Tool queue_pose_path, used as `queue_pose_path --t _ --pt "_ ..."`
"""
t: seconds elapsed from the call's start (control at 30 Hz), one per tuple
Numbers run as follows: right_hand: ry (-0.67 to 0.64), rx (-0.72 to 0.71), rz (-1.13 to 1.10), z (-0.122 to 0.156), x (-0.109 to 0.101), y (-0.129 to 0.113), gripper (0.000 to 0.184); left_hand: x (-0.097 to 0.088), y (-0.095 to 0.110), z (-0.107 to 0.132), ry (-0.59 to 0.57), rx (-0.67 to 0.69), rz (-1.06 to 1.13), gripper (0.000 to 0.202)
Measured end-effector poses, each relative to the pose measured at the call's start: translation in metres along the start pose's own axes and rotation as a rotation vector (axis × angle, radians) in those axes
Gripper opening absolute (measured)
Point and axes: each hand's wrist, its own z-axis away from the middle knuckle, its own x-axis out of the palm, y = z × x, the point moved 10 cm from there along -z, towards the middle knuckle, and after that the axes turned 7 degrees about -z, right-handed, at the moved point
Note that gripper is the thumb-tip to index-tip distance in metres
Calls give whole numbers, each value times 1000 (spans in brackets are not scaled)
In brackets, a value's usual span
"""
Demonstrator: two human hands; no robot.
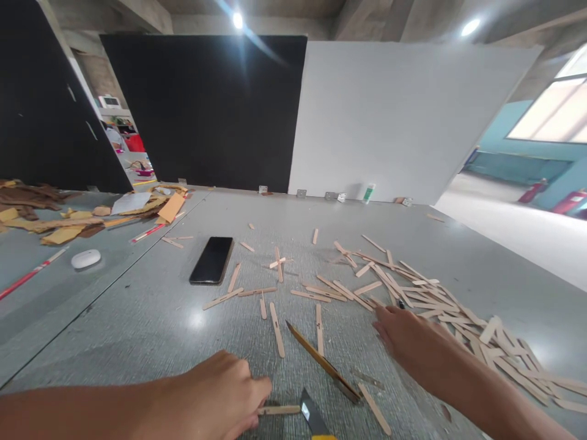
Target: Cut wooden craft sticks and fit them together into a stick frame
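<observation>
My left hand [220,391] is closed at the near edge of the grey table [151,318], pinching the end of a short wooden stick [277,410] that lies flat. A utility knife [314,420] with a yellow body rests right beside that stick, blade pointing away. My right hand [406,335] reaches forward, fingers stretched flat onto the edge of a heap of wooden sticks [440,305]; it holds nothing I can see. A yellow ruler [321,362] lies at a slant between my hands.
A black phone [212,260] lies left of centre, with loose sticks scattered around it. Cardboard scraps [68,217] and a white oval object [85,258] sit at the left. Black and white panels stand behind the table; a small bottle [369,193] stands at the white panel's foot.
</observation>
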Motion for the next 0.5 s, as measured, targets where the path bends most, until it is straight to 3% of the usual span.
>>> queue_pose_path --t 0.07,0.23,0.33,0.5 --pt "-12 -29 -12 -10 0 -8 37 0 -1 -1 6 -5 2 11" --pt "-78 -161 -66 -27 17 -38 86 2 0 -5 20 -2 -47 12" --pt "-139 -201 -84 -19 22 -51 89 4 1 -6 16 11 -68 13" --pt "-182 -255 -120 5 8 -69 80 2 1 -2 57 23 -44 15"
